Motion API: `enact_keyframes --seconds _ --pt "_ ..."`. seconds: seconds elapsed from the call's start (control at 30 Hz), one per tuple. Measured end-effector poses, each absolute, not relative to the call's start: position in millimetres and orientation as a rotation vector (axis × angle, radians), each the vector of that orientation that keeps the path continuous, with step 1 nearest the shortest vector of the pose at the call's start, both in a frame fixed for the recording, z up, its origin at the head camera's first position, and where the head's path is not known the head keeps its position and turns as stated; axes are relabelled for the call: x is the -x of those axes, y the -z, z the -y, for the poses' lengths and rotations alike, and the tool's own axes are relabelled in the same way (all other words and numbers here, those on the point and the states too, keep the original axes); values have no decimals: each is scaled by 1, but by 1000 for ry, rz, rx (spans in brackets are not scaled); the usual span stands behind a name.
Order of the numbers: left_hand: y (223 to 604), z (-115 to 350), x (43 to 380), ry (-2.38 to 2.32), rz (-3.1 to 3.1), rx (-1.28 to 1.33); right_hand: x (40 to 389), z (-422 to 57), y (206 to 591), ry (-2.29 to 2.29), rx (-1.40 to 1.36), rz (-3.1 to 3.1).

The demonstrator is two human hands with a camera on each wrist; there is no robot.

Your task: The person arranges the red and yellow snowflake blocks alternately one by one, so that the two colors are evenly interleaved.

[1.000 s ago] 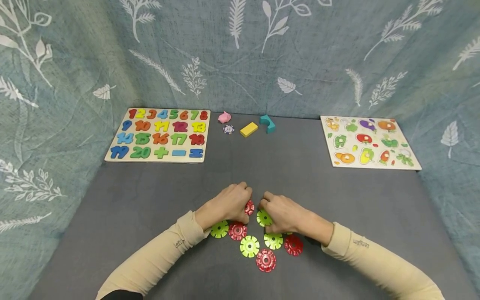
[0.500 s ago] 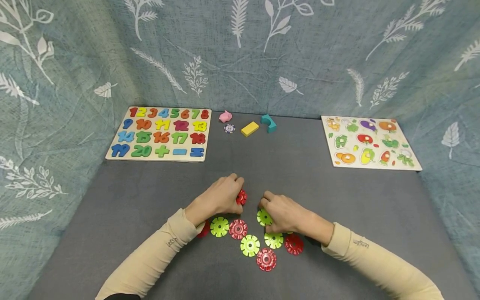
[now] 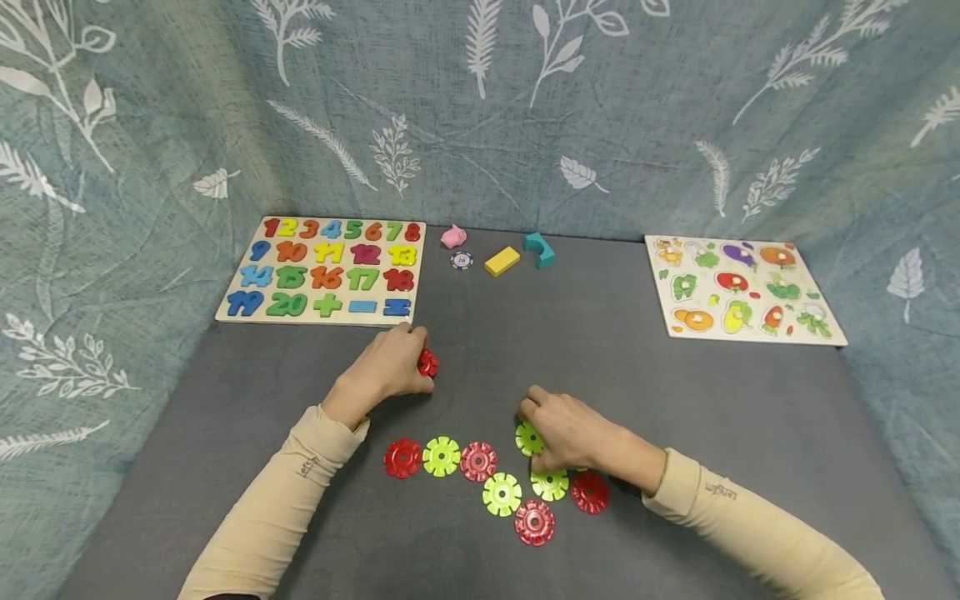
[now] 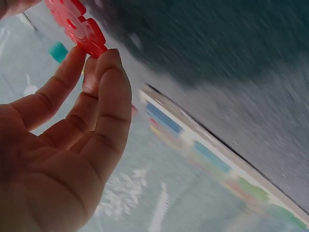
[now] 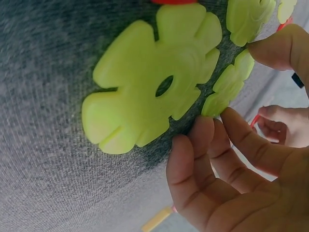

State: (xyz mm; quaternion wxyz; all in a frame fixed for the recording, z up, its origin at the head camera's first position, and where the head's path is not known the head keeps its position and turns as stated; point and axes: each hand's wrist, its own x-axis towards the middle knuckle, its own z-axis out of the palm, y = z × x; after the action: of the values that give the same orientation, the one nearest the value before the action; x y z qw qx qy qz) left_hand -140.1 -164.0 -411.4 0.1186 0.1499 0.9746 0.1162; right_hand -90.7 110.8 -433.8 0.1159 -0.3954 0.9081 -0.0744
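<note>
My left hand pinches a red notched plastic disc between thumb and fingers, near the front right corner of the number board. The left wrist view shows that red disc held at the fingertips. My right hand is low at the table, thumb and fingers around the edge of a lime green notched disc, also between thumb and fingertips in the right wrist view. Around it lie other flat discs: a green one, a red one and another red one. One green disc is mostly hidden under the right hand.
A row of red, green and red discs lies left of centre. The number board stands back left, a vegetable puzzle back right. Between them are a pink pig, a poker chip, a yellow block and a teal arch.
My left hand has carried the red disc left and away from me, toward the number board, uncovering the red disc at the row's left end. My right hand has stayed in place.
</note>
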Motion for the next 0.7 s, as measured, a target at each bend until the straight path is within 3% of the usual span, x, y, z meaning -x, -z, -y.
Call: enact_keyframes --seconds 0.37,0.7 --pt "407 206 144 -289 -2835 -212 91 -109 435 228 1131 -2644" --pt "408 226 140 -296 -2799 -163 91 -109 436 221 1115 -2640"
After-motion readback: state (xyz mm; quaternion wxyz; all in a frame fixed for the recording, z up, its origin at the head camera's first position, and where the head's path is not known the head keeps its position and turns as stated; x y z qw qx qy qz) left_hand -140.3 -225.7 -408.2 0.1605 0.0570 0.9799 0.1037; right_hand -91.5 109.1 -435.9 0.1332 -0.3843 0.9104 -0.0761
